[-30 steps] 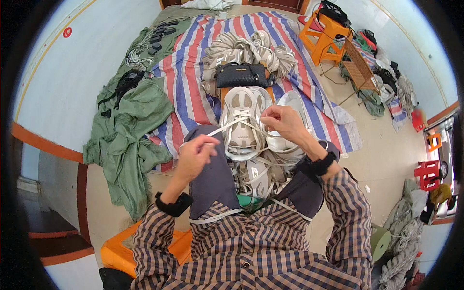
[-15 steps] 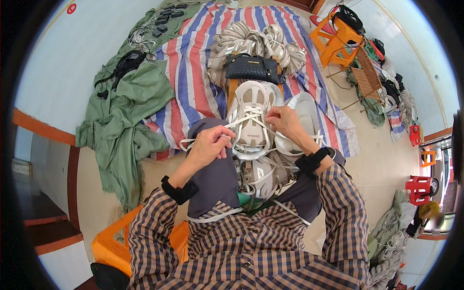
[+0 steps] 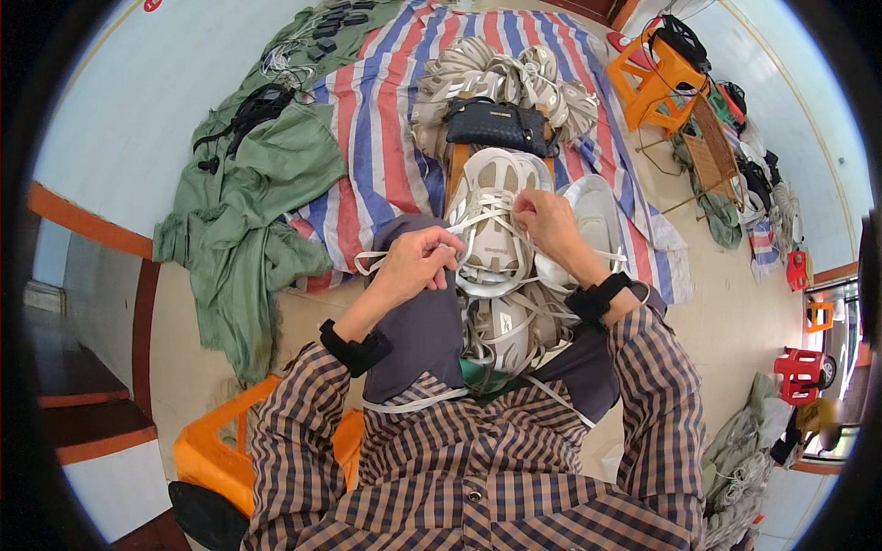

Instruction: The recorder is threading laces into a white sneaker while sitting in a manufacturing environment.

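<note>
A beige and white sneaker [image 3: 496,248] rests between my knees, its toe pointing away from its pale laces' loose ends. My left hand [image 3: 418,264] is closed on a white shoelace [image 3: 471,223] that runs from the sneaker; its far end loops out past my hand over my left thigh. At the sneaker's right eyelets, my right hand [image 3: 551,225] pinches the lacing, with the fingertips partly hidden. Just right of it lies a pale shoe [image 3: 593,209], partly behind my hand. More laced sneakers [image 3: 501,332] sit nearer, between my thighs.
Ahead, a dark woven bag [image 3: 498,126] lies before a heap of sneakers [image 3: 469,66] on a striped sheet [image 3: 390,119]. Green cloth [image 3: 239,202] spreads at left. An orange stool [image 3: 663,78] and a wicker piece [image 3: 715,154] stand at far right.
The view has shifted slightly, moving the scene to the right. My left fingers extend further toward the sneaker; my right hand stays by its eyelets.
</note>
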Available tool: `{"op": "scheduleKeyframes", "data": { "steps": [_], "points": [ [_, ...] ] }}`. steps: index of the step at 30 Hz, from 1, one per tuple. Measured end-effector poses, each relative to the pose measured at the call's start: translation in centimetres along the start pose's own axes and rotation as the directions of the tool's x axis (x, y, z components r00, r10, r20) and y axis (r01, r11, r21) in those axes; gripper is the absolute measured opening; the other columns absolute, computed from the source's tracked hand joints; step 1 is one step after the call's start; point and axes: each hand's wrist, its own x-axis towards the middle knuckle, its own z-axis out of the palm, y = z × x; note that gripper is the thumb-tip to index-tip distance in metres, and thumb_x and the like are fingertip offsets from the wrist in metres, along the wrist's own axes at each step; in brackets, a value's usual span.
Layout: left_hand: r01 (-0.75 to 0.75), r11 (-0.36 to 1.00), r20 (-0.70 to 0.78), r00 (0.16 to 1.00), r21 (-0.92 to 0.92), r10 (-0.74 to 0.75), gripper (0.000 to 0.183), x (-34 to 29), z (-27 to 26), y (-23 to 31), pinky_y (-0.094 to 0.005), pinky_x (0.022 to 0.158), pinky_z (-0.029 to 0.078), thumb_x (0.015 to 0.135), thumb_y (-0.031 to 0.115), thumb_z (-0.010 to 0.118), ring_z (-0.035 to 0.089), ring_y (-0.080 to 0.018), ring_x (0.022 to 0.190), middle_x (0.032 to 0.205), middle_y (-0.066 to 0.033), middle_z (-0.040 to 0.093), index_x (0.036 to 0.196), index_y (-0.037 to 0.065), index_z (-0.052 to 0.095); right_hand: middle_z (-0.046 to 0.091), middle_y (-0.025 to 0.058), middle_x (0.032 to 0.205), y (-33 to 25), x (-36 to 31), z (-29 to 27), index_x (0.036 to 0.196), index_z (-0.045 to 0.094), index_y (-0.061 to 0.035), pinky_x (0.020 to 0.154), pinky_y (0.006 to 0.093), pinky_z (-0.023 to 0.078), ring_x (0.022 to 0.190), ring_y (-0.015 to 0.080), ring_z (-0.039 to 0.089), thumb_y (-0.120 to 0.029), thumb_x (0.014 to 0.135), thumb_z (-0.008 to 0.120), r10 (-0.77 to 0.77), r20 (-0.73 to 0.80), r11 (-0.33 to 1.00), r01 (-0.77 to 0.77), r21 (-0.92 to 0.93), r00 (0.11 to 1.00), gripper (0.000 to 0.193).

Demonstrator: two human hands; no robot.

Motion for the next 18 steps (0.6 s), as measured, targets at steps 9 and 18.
{"op": "scheduleKeyframes", "data": {
  "steps": [9,18],
  "points": [
    [0.094,0.958,0.002,0.995,-0.273,-0.097,0.02,-0.7,-0.8,0.3,-0.0207,0.059,0.049,0.093,0.014,0.05,0.06,-0.0086,0.069,0.087,-0.0041,0.062,0.107,0.002,0.058,0.063,0.0149,0.088,-4.6,-2.9,-0.6,0.097,0.064,-0.0053,0.073,0.039,0.049,0.081,0.0303,0.063,-0.005,0.083,0.051,-0.19,-0.327,0.978,0.149,-0.147,0.926,0.019],
    [-0.13,0.45,-0.091,0.99,-0.883,0.108,0.026,-1.7,2.5,2.4,-0.0393,0.096,0.047,0.085,-0.005,0.049,0.058,-0.0265,0.105,0.11,-0.0145,0.059,0.11,0.001,0.055,0.064,0.0053,0.098,-9.7,-7.3,3.0,0.118,0.055,-0.003,0.077,0.0247,0.046,0.085,0.0115,0.06,-0.019,0.091,0.055,-0.011,0.412,0.289,-0.391,0.874,0.911,0.032]
  ]
}}
